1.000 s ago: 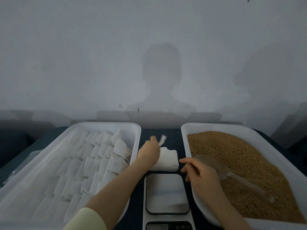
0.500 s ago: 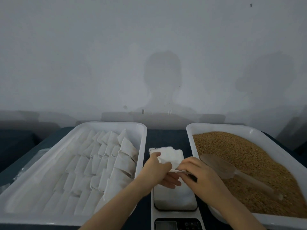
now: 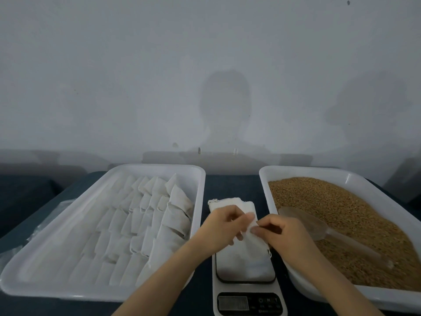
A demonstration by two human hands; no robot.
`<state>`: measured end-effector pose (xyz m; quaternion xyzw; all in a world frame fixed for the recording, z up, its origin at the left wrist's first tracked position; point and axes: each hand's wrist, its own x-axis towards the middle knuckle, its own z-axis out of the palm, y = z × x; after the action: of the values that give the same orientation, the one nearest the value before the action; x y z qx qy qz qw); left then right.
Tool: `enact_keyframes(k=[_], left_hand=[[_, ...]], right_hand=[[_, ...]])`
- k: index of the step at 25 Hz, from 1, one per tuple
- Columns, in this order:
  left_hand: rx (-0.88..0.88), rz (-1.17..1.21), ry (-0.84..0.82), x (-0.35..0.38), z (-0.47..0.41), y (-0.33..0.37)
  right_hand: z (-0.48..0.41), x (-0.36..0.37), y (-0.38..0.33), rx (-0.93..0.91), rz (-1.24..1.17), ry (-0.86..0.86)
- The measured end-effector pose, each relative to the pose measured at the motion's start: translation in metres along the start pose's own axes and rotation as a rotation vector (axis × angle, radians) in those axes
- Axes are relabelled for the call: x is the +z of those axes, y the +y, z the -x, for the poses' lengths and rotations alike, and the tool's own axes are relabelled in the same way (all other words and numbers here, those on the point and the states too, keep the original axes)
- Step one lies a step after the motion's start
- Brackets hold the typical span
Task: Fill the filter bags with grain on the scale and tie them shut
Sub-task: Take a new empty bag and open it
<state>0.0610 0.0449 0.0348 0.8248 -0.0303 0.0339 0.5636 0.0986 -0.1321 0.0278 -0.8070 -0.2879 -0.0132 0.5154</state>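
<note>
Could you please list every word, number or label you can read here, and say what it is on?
No text here can be read.
White digital kitchen scale: pale button marks on its dark panel, too blurred to read.
Its grey display: no legible number.
White filter bag: no print visible.

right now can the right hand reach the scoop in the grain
Probably yes: the scoop lies uncovered on the grain just beside the right hand, nothing between them. Its fingers pinch the filter bag, also held by the left hand, so they must let go first.
</note>
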Motion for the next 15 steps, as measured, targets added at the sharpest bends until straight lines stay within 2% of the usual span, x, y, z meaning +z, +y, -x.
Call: enact_keyframes(k=[3, 6, 9, 15], left_hand=[[-0.017, -0.059, -0.097, 0.0040, 0.0003, -0.0034], [-0.048, -0.002, -0.083, 0.0039, -0.0009, -0.0043], [-0.048, 0.068, -0.081, 0.0017, -0.0013, -0.0034], [-0.048, 0.019, 0.014, 0.0014, -0.0008, -0.0024]], right_hand=[[-0.0001, 0.0003, -0.0006, 0.010, -0.007, -0.039], [0.0002, 0.0012, -0.0001, 0.012, -0.028, -0.114], [-0.0006, 0.0003, 0.0012, -0.003, -0.070, -0.073], [0.0005, -0.0009, 0.0005, -0.052, -0.031, -0.028]])
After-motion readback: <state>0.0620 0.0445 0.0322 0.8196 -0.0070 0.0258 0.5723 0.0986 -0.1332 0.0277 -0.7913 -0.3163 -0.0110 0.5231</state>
